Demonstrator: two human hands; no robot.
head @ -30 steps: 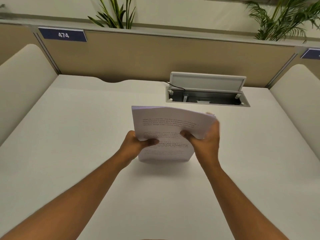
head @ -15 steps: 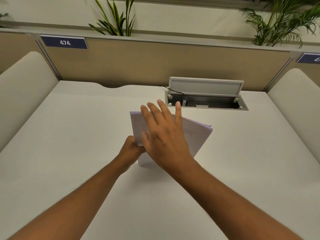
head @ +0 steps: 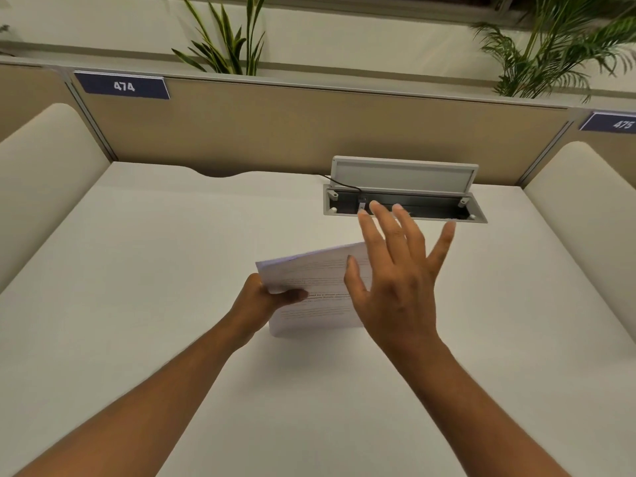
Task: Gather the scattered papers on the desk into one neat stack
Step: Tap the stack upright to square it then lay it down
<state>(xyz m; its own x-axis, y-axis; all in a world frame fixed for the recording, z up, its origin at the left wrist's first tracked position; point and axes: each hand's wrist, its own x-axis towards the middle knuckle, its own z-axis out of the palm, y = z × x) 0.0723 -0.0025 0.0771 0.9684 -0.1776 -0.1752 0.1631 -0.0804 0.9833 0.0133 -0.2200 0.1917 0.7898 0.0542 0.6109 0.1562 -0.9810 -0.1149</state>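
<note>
The left hand (head: 256, 304) pinches the papers (head: 316, 290) on edge on the desk (head: 172, 253); the right hand (head: 395, 287), fingers (head: 385, 225) spread, is ready to pat them even.

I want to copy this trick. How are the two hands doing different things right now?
The left hand is closed on the papers, thumb on top, pinching their left edge; the right hand is open and holds nothing. The left hand's fingers are curled and mostly hidden behind the sheets; the right hand's fingers are spread wide. The left hand sits low by the desk; the right hand is raised in front of the papers. Both are bare.
</note>
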